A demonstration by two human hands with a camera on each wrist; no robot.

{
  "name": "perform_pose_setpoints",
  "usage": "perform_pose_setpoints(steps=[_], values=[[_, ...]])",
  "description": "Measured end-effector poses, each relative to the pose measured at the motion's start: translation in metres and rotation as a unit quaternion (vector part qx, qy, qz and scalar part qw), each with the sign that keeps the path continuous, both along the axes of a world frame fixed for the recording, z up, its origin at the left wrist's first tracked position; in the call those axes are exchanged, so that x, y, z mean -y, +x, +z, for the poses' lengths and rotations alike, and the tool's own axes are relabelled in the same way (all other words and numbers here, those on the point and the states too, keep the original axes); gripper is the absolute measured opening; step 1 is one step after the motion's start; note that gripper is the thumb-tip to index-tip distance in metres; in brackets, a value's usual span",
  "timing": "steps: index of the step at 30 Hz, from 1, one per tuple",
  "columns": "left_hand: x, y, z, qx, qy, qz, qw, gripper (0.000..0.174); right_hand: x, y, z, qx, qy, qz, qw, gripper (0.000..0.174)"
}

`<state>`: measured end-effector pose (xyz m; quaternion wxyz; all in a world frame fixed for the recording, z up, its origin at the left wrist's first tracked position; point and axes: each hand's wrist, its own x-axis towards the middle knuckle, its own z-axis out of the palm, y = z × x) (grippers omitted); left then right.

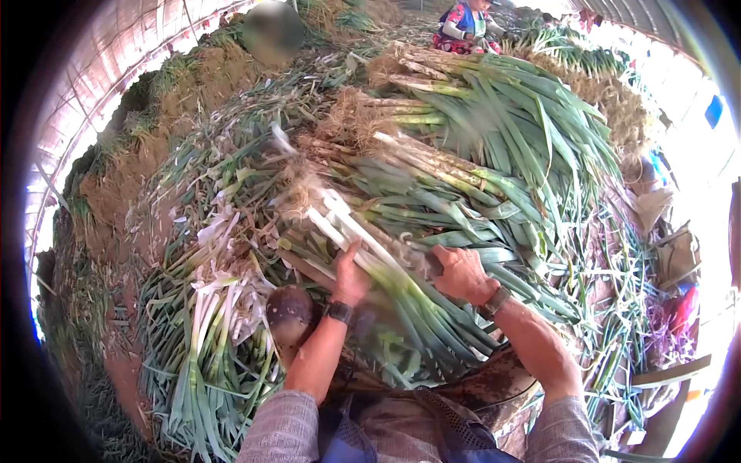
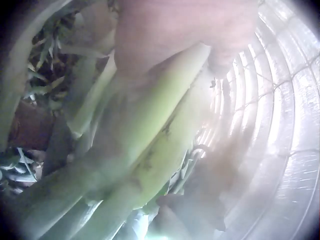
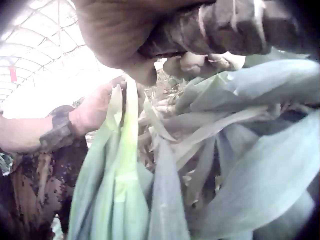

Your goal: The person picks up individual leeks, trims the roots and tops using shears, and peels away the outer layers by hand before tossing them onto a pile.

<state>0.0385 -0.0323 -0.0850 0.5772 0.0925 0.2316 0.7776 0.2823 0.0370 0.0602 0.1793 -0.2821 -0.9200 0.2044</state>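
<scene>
Bundle of leeks: lies slantwise over the person's lap, white ends up and to the left, green leaves trailing down to the right, at the near edge of the heap.
Left hand: fingers curled round the pale stalks, thumb on top.
Right hand: clamped over the bundle where it turns green, near the left.
Heap of leeks: stacked behind the bundle.
Trimmings: loose white and green leaves beside the left arm.
Another person: beyond the heap.
</scene>
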Motion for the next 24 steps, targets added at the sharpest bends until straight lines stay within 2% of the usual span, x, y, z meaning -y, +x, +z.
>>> perform_pose_setpoints(steps=[4,7,10,12,13,14,16,17,20,22,24], values=[[0.006,0.008,0.019,0.007,-0.019,0.000,1.000,0.030,-0.004,-0.004,-0.009,0.009,-0.014,-0.030,0.999,0.029],[0.007,0.014,0.026,-0.031,-0.025,0.007,0.999,0.031,-0.003,-0.005,-0.007,0.020,0.005,-0.013,1.000,0.028],[0.008,0.013,0.025,0.006,-0.020,0.008,1.000,0.036,-0.007,-0.004,-0.017,0.015,0.031,-0.031,0.999,0.028],[0.009,0.013,0.031,0.034,0.011,-0.003,0.999,0.041,-0.010,0.006,-0.017,0.032,0.020,0.000,0.999,0.028],[0.010,0.013,0.033,-0.011,0.012,0.001,1.000,0.052,-0.010,0.010,-0.014,0.048,0.008,0.028,0.998,0.027],[0.011,0.011,0.035,-0.007,0.014,0.008,1.000,0.052,-0.008,0.013,-0.011,0.051,0.010,0.034,0.998,0.027],[0.014,0.011,0.034,0.019,0.054,-0.031,0.998,0.062,0.000,0.022,-0.007,0.024,-0.049,0.079,0.995,0.028],[0.013,0.009,0.033,0.012,0.038,-0.030,0.999,0.069,0.002,0.026,-0.006,0.029,-0.058,0.070,0.995,0.029],[0.011,0.009,0.030,0.014,0.064,-0.015,0.998,0.069,-0.002,0.039,0.001,0.053,-0.013,0.071,0.996,0.029],[0.013,0.006,0.031,0.031,0.066,-0.013,0.997,0.067,0.000,0.046,0.002,0.069,-0.021,0.048,0.996,0.028],[0.012,0.005,0.033,0.044,0.070,-0.008,0.997,0.064,0.003,0.052,0.000,0.127,0.026,0.020,0.991,0.029]])
